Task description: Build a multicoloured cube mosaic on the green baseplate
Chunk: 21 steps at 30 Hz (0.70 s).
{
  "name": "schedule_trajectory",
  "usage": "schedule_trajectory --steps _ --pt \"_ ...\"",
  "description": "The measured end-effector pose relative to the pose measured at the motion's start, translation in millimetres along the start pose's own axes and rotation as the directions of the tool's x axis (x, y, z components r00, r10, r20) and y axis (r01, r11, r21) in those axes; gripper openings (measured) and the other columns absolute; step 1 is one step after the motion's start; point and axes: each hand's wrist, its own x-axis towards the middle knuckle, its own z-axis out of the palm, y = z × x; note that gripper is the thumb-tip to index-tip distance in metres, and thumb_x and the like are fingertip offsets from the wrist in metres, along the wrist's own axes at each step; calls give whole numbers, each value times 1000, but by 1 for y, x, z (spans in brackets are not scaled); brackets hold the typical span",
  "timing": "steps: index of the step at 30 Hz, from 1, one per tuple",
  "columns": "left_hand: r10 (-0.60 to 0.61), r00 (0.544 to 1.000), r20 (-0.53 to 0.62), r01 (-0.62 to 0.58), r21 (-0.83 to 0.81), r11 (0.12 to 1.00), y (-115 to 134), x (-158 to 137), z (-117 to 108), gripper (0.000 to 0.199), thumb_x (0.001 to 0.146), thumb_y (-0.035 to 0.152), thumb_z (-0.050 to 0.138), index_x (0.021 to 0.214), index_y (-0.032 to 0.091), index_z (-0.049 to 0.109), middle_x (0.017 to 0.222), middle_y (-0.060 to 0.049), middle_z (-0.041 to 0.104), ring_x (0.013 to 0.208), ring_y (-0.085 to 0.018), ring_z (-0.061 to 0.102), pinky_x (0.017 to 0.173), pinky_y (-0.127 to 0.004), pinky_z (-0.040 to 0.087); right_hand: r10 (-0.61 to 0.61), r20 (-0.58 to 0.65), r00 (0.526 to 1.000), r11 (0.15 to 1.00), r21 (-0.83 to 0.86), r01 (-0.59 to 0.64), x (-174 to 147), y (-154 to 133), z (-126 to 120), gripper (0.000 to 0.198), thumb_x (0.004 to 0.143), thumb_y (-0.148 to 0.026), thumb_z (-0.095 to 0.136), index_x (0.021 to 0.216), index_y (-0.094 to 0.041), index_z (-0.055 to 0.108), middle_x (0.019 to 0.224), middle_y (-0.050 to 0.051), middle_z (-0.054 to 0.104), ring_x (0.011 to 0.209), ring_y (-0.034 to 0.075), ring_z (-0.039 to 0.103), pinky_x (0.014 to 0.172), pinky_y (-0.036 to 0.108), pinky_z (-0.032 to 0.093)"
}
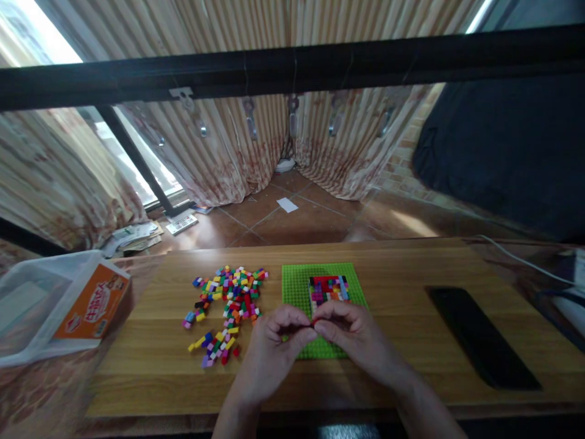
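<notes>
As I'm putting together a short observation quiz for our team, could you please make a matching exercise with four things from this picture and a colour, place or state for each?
Things:
1. studded board
2. loose bricks
3. plastic box
4. small piece

Descriptions:
A. at the far left, with an orange panel
B. pinched between the fingertips of the left hand and right hand
C. bright green all over
D. many-coloured, scattered on the table

Right pairs: 1-C, 2-D, 3-A, 4-B

The head camera looks forward and down; wooden table (pixel 397 283) near, curtains (pixel 223 161) beyond.
</notes>
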Motion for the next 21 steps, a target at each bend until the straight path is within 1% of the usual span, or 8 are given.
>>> schedule_trajectory --steps 2,4,7,11,13,17,19,21 --pt "0 1000 28 0 -4 1000 2 -1 1 11 79 23 73 76 15 66 69 1 62 63 -9 54 60 -18 44 22 74 997 1000 -8 -21 -4 -2 -4 23 86 -41 67 83 -19 67 72 -2 60 68 11 52 64 23 41" --pt "-3 998 57 3 1 1000 2 -2 3 11 79 23 73 76 15 66 69 1 63 63 -9 55 60 -18 44 29 118 993 999 -32 -26 -7 -3 -7 24 88 -42 65 83 -18 66 72 -2 57 68 11 50 63 23 38" --pt "-2 997 71 1 23 1000 1 -4 5 9 79 21 73 75 15 67 68 1 64 63 -9 56 61 -18 44 12 157 987 998 -59 -3 -11 -5 -11 26 90 -42 62 82 -18 65 72 -3 55 69 10 48 63 23 36" --pt "-3 998 65 2 11 1000 1 -4 7 8 80 21 72 77 15 69 68 0 65 64 -9 57 61 -18 44 -5 172 985 1000 0 5 -12 -7 -14 24 90 -40 64 80 -19 67 68 -4 54 66 9 46 61 23 36" --pt "4 999 35 -4 -11 1000 1 -2 9 8 80 22 72 77 15 68 69 0 65 64 -9 56 61 -18 44 3 138 990 999 50 -10 -12 -7 -14 21 88 -38 66 80 -19 68 66 -4 54 63 9 46 59 22 37" --pt "5 998 -66 -10 -79 997 -2 5 12 9 82 25 71 84 16 70 76 -1 68 70 -11 59 65 -19 47 -8 -2 1000 989 146 8 -11 -4 -16 10 85 -33 71 86 -23 72 69 -3 62 64 9 54 61 22 44" --pt "-15 994 -106 4 -103 995 -5 7 13 15 81 27 70 91 17 72 80 -2 70 73 -12 61 67 -21 49 -31 -84 996 985 165 44 -9 -1 -19 11 83 -32 73 91 -25 75 70 -3 65 65 10 58 63 24 47" --pt "-47 986 -157 31 -103 994 -9 9 13 19 80 29 70 94 17 73 80 -3 70 72 -13 61 67 -22 50 -46 -180 983 980 181 79 -8 3 -23 15 82 -33 74 95 -27 76 69 -2 68 63 11 60 65 25 51"
